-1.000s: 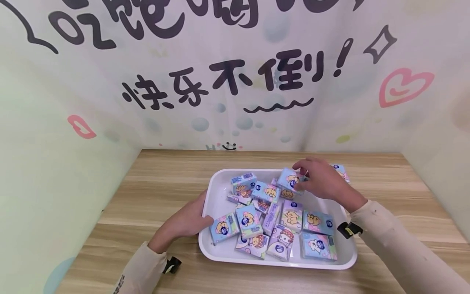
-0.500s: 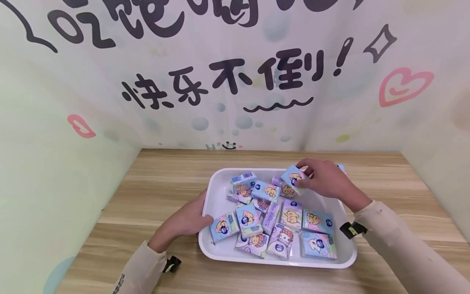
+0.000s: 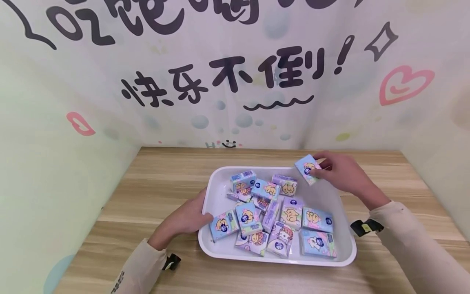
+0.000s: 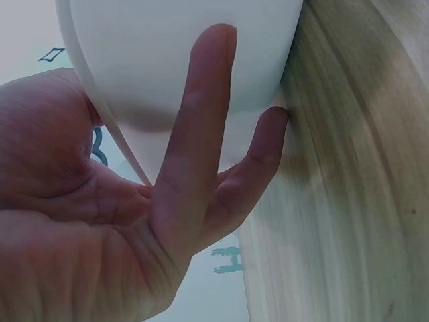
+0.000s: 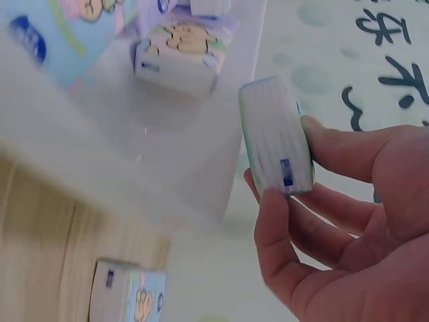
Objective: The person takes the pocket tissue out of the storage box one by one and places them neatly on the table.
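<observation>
The step in hand looks like carrying the blue pack (image 3: 305, 165) while the white tray (image 3: 315, 197) is braced. It would go best, I judge, with a light pinch on the pack's narrow sides, since the soft-looking wrapper would probably dent under a hard squeeze. Keeping the pack well above the tray's far rim should stop it from catching there, and a steady hold at the tray's left end should keep the tray from sliding on the surface (image 3: 154, 179). The right hand (image 3: 339, 171) pinches the blue pack between thumb and fingers, raised by the tray's far right corner; the left hand (image 3: 187, 216), well apart from the pack, grips the tray's left rim, thumb over the edge and fingers along the outer wall. The purple-topped pack (image 3: 287, 185) sits inside the tray near its far rim, and the other packs (image 3: 291, 214) lie in its middle and near side. In the right wrist view a loose pack (image 5: 124, 295) rests outside the tray.
</observation>
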Motion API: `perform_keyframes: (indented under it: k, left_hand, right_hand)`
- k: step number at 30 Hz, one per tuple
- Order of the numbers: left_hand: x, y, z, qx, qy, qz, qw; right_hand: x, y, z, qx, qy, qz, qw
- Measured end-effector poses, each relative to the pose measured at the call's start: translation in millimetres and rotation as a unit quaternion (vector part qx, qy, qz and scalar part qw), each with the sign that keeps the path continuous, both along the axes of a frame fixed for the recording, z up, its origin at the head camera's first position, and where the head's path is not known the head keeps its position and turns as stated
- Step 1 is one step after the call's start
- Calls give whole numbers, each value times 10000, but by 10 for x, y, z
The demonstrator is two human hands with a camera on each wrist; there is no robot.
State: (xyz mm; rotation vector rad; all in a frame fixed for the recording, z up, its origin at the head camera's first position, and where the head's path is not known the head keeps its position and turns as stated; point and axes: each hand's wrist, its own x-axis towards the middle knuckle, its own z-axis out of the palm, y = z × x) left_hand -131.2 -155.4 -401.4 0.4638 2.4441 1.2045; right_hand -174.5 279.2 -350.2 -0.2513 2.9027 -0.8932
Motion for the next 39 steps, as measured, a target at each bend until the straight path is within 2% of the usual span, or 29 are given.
perform_keyframes:
  k: [10, 19, 27, 39]
  left_hand:
    - [-6, -2, -15, -34, 72, -20, 10000]
    - [-4, 0, -13, 57, 0, 17, 10000]
    - [-4, 2, -6, 92, -15, 17, 10000]
    - [6, -1, 2, 106, -46, 73, 9999]
  right_hand:
    - [-17, 369, -22, -97, -327, -552, 9979]
    - [-46, 686, -111, -551, -461, -836, 9939]
    - [-104, 993, -254, -733, -478, -1081, 9903]
    - [-119, 1310, -417, -963, -806, -1436, 9816]
